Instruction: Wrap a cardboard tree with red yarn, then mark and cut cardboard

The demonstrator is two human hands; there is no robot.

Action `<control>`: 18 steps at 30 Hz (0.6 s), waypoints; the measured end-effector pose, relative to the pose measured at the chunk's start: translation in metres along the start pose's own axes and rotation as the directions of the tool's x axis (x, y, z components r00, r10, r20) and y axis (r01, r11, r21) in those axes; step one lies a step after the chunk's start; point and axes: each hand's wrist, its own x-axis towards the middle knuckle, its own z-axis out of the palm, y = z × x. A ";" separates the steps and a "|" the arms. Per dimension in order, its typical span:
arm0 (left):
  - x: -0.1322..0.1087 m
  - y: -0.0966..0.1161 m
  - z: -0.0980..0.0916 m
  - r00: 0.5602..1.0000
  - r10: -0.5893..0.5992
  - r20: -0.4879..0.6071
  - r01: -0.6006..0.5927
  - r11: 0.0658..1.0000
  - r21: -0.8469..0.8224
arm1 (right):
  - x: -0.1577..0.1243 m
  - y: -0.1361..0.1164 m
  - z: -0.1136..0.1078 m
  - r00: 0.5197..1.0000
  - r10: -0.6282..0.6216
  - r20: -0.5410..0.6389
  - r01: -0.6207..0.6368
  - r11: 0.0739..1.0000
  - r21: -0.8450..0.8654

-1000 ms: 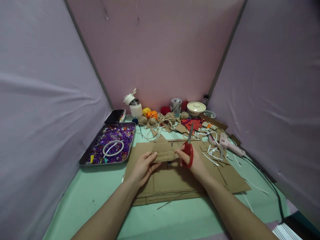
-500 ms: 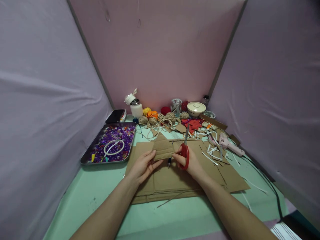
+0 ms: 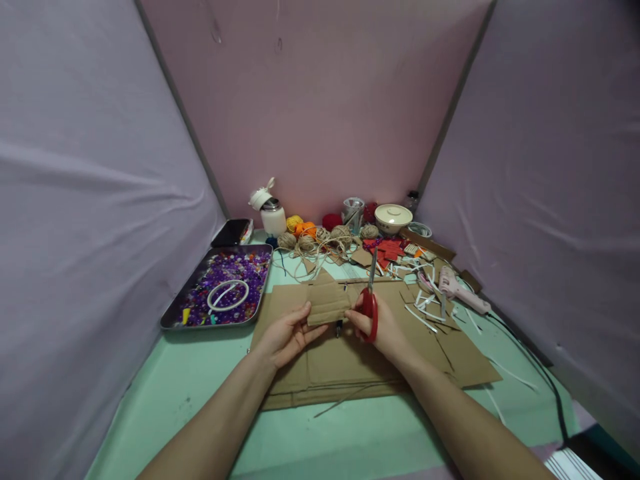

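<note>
A small piece of ridged cardboard [image 3: 327,303] is held up between my two hands. My left hand [image 3: 290,333] pinches its left edge between the thumb and fingers. At its lower right corner, the fingertips of my right hand [image 3: 377,327] touch the piece. Red-handled scissors [image 3: 370,303] hang on my right hand, their blades pointing up and away from me. Beneath both hands lie large flat cardboard sheets [image 3: 350,367]. A dark pen [image 3: 339,328] shows partly behind the small piece.
A metal tray [image 3: 166,325] of purple beads stands at the left. Balls of twine [image 3: 307,243], a white jar [image 3: 273,219] and a lidded bowl [image 3: 393,218] line the back. At the right are white strips [image 3: 421,317] and a glue gun [image 3: 457,288] with a black cord.
The small cardboard has tilted, so its face looks squarer and its lower edge sits slightly lower. Both hands still hold it, and the scissors have shifted only a little.
</note>
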 end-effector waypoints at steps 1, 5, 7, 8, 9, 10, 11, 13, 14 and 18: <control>0.000 0.000 0.000 1.000 0.001 0.006 -0.002 1.000 0.008 | 0.000 -0.001 0.000 1.000 0.003 0.004 -0.003 1.000 -0.001; -0.002 0.000 0.001 0.999 0.027 0.041 -0.028 0.999 0.022 | -0.001 -0.003 0.000 1.000 0.017 -0.006 -0.017 1.000 -0.016; -0.002 0.000 0.003 0.998 0.035 0.052 -0.036 0.999 0.026 | 0.000 -0.002 0.000 1.000 0.016 -0.018 -0.017 1.000 -0.026; -0.002 0.000 0.004 0.998 0.038 0.054 -0.039 0.999 0.032 | 0.001 0.000 -0.001 1.000 0.012 -0.022 -0.013 1.000 -0.027; -0.002 0.000 0.004 0.998 0.042 0.054 -0.044 0.998 0.041 | 0.002 0.001 -0.001 1.000 0.008 -0.026 -0.008 1.000 -0.025; -0.003 -0.001 0.005 0.998 0.047 0.052 -0.050 0.997 0.052 | 0.003 0.003 -0.001 1.000 0.005 -0.029 -0.006 1.000 -0.024; -0.003 -0.001 0.005 0.997 0.051 0.051 -0.054 0.996 0.065 | 0.003 0.004 -0.001 0.999 0.004 -0.033 -0.005 1.000 -0.026; -0.003 -0.001 0.005 0.997 0.046 0.062 -0.051 0.995 0.086 | 0.003 0.005 -0.001 0.999 0.007 -0.040 -0.008 0.999 -0.034; -0.003 -0.002 0.005 0.997 0.039 0.071 -0.046 0.995 0.092 | 0.003 0.005 0.000 0.999 0.008 -0.042 -0.009 0.999 -0.036; -0.003 -0.002 0.005 0.997 0.031 0.074 -0.038 0.994 0.099 | 0.000 0.002 0.001 1.000 0.007 -0.029 -0.008 0.999 -0.033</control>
